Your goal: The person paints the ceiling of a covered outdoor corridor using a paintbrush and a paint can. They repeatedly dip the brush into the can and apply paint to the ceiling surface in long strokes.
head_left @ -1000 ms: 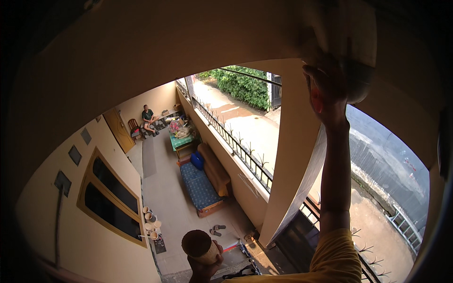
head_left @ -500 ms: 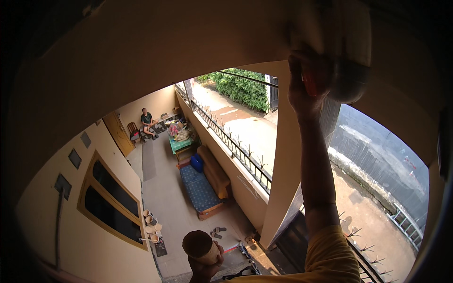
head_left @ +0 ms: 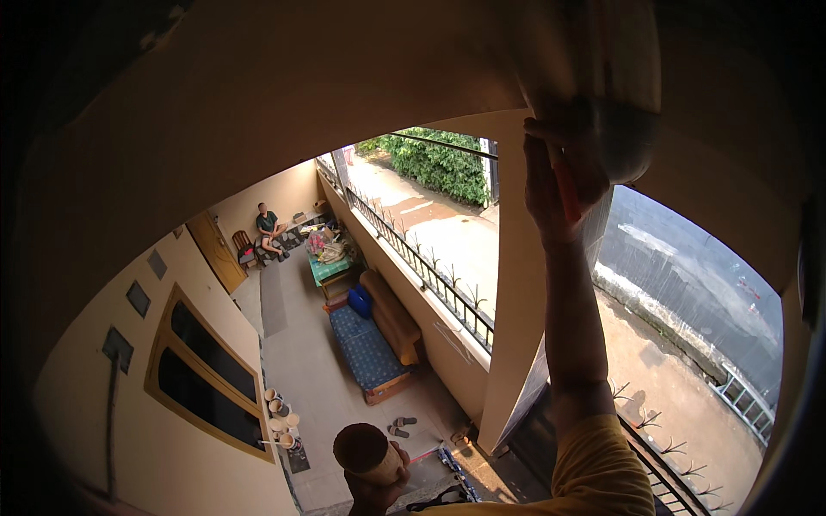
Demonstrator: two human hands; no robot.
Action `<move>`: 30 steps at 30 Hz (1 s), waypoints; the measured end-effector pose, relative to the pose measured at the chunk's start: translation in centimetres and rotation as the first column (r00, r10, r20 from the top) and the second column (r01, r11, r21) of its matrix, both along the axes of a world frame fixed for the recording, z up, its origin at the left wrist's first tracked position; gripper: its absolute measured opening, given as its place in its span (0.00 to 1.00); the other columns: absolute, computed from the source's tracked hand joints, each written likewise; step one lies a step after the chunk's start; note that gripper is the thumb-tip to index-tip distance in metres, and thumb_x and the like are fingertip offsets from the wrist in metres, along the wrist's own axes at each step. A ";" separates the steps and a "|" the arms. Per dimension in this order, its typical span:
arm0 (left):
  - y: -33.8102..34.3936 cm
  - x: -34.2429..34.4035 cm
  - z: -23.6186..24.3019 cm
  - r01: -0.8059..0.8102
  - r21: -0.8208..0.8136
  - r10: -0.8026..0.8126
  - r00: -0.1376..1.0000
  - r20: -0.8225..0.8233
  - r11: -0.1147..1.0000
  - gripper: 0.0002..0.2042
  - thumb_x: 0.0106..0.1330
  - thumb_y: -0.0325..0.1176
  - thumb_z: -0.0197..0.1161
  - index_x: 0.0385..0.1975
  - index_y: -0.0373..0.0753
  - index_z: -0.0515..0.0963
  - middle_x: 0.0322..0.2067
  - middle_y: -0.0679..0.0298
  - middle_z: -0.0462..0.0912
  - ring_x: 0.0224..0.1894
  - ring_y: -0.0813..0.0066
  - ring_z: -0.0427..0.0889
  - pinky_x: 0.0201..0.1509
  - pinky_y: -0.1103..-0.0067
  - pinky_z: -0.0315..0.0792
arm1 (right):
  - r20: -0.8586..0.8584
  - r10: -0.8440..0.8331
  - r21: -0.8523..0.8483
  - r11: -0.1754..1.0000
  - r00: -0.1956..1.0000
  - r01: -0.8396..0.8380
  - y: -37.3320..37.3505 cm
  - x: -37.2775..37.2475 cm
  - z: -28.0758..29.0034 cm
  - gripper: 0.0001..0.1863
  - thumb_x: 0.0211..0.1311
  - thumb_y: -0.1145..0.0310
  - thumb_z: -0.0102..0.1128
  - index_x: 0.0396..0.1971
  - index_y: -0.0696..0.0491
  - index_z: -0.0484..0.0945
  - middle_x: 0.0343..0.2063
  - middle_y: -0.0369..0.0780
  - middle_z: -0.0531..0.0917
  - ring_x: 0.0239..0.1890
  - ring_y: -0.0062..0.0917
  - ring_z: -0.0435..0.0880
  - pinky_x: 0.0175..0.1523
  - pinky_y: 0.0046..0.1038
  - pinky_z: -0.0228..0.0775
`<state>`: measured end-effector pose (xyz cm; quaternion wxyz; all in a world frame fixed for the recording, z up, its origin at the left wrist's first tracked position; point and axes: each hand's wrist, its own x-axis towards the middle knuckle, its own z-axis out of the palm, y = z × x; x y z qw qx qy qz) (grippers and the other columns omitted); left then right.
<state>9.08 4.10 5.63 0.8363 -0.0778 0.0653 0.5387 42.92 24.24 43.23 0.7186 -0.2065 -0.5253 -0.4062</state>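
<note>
My right hand (head_left: 559, 185) is raised high, its fingers closed round a tool with a red-orange handle (head_left: 567, 189). The tool's working end is dark and blurred close under the ceiling (head_left: 344, 95). Just right of that hand hangs a rounded, pale and grey fixture (head_left: 630, 138), its kind hard to make out; I cannot tell whether the hand touches it. Low in the middle, my left hand (head_left: 387, 486) is wrapped round a small pale tub (head_left: 379, 469). The tub's round opening looks dark brown, and its contents are unclear.
Far below are a blue-patterned sofa (head_left: 366, 348), slippers (head_left: 401, 426), and several pots (head_left: 280, 421) beside a wooden-framed window (head_left: 206, 370). A seated person (head_left: 268, 228) is at the far end. A pillar (head_left: 512, 344) and spiked railing (head_left: 422, 258) stand to the right.
My right hand has shifted slightly lower, still gripping the red-handled tool, and more of the handle shows. My left hand keeps the tub nearly in place; the view has shifted slightly.
</note>
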 end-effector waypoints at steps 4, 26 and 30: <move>0.6 0.2 -0.6 -0.002 -0.034 0.000 0.999 -0.049 0.999 0.27 0.53 0.55 0.67 0.50 0.47 0.79 0.49 0.63 0.78 0.57 0.62 0.73 0.48 0.64 0.75 | -0.047 0.120 -0.037 0.992 0.992 -0.122 2.2 2.4 0.5 0.08 0.52 0.84 0.67 0.30 0.54 0.83 0.40 0.43 0.88 0.41 0.31 0.87 0.48 0.28 0.79; -0.1 0.1 0.4 -0.015 -0.062 0.018 0.998 0.054 0.998 0.26 0.54 0.54 0.67 0.50 0.48 0.79 0.49 0.65 0.78 0.56 0.64 0.73 0.50 0.64 0.77 | -0.363 0.740 0.050 0.622 0.566 -0.782 3.3 3.1 -0.3 0.12 0.54 0.82 0.71 0.38 0.56 0.82 0.36 0.38 0.85 0.40 0.23 0.86 0.42 0.24 0.81; -0.2 0.0 0.3 -0.011 -0.051 0.014 0.999 0.043 0.999 0.26 0.55 0.55 0.66 0.50 0.49 0.79 0.50 0.66 0.78 0.57 0.64 0.73 0.49 0.64 0.77 | -0.299 0.567 0.026 0.809 0.767 -0.588 3.2 3.8 -0.6 0.10 0.56 0.83 0.70 0.37 0.57 0.83 0.36 0.38 0.86 0.36 0.22 0.86 0.42 0.24 0.81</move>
